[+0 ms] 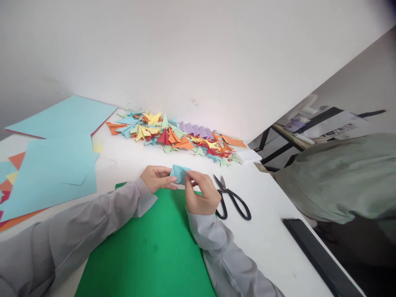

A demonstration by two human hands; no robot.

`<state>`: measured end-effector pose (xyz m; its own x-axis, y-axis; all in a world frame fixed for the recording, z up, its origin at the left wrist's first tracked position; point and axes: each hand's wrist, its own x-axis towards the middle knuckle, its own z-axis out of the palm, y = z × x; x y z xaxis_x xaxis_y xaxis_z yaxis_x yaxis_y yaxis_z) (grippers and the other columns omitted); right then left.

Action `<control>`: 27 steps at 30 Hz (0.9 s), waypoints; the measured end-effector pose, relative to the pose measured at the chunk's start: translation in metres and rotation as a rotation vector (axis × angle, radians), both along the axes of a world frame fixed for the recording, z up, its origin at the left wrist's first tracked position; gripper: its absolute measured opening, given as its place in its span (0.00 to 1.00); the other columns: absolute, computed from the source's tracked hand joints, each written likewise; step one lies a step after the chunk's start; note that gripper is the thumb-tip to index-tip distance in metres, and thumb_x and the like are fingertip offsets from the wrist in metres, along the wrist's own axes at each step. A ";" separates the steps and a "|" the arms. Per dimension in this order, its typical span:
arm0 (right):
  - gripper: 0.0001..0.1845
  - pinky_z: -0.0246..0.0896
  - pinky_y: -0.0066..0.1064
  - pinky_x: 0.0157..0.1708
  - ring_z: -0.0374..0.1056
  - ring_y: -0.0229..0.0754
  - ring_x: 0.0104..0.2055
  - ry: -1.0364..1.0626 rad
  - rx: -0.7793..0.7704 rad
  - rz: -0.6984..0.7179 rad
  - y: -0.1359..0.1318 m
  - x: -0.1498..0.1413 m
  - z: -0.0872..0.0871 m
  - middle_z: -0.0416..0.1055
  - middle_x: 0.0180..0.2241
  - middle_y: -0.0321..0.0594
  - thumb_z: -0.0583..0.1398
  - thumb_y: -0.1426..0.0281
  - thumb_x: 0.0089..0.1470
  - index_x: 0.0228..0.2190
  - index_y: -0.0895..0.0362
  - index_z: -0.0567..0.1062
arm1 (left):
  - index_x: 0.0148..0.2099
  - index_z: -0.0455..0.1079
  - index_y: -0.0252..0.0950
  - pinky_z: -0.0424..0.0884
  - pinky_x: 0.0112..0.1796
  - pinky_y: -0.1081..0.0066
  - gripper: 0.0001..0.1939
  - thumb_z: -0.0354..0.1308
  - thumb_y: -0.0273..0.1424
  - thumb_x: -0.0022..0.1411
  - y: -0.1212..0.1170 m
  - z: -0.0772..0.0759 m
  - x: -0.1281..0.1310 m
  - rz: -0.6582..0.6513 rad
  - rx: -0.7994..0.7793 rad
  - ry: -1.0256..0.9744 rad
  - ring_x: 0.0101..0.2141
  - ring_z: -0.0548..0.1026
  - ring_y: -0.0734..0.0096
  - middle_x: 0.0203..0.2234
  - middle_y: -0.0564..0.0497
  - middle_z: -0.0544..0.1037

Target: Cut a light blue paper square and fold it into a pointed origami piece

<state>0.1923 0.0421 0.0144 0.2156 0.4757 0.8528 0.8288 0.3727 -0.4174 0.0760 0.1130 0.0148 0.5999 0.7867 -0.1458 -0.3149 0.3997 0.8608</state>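
A small piece of light blue paper (pixel 179 173), with a crease or folded flap showing, is held up between my two hands. My left hand (pixel 157 178) pinches its left edge between thumb and fingers. At the paper's right edge, my right hand (pixel 202 193) grips it with thumb and fingertips. Both hands are just above the far end of a large green sheet (pixel 145 247). Black-handled scissors (pixel 230 196) lie with their blades apart, just right of my right hand.
Along the wall runs a heap of folded paper planes (pixel 163 134) in several colours, with a purple pleated strip (pixel 196 130). Large light blue sheets (pixel 62 165) cover the left side. A long black object (pixel 318 251) lies by the right edge. A person in a green garment (pixel 343 177) is at right.
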 end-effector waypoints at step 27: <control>0.13 0.64 0.32 0.26 0.65 0.41 0.34 0.315 -0.347 0.207 0.003 -0.002 0.000 0.67 0.35 0.44 0.57 0.68 0.47 0.38 0.57 0.69 | 0.26 0.74 0.30 0.69 0.18 0.75 0.16 0.66 0.36 0.33 0.004 0.005 -0.003 0.090 0.043 0.156 0.16 0.70 0.75 0.16 0.52 0.74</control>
